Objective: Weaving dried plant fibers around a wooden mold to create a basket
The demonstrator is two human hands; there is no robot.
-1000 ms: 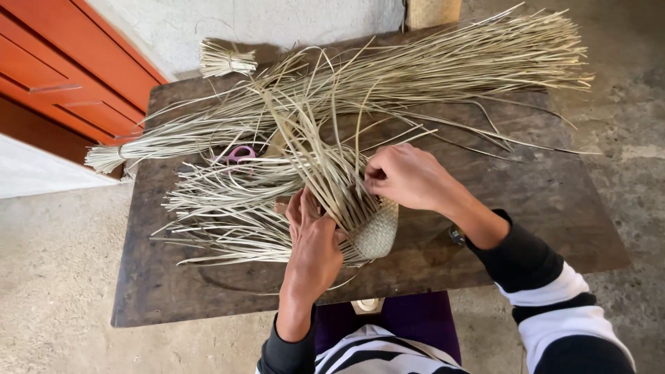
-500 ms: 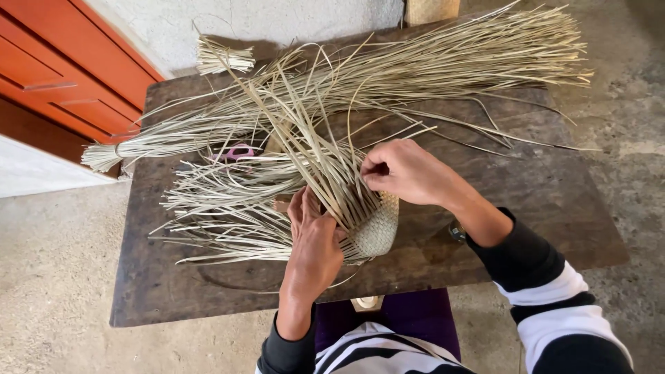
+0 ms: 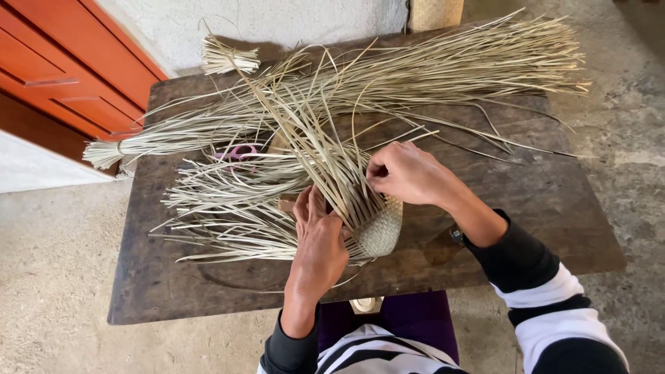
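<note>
Head view: you are weaving pale straw at the dark wooden desk (image 3: 526, 208).
Your left hand (image 3: 320, 239) presses the small woven straw basket (image 3: 377, 228) near the desk's front edge; right hand (image 3: 405, 172) fingers pinch its loose tan straw strands (image 3: 325, 149).

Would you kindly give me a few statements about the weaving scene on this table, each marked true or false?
1. The left hand presses on the woven piece. True.
2. The right hand holds scissors. False: it pinches pale straw strands rising from the woven piece.
3. The work lies on a dark wooden table. True.
4. The tied straw bundle lies on the floor. False: it lies on the table, its bound end toward the left edge.
5. The door at upper left is blue. False: it is orange-red.
</note>
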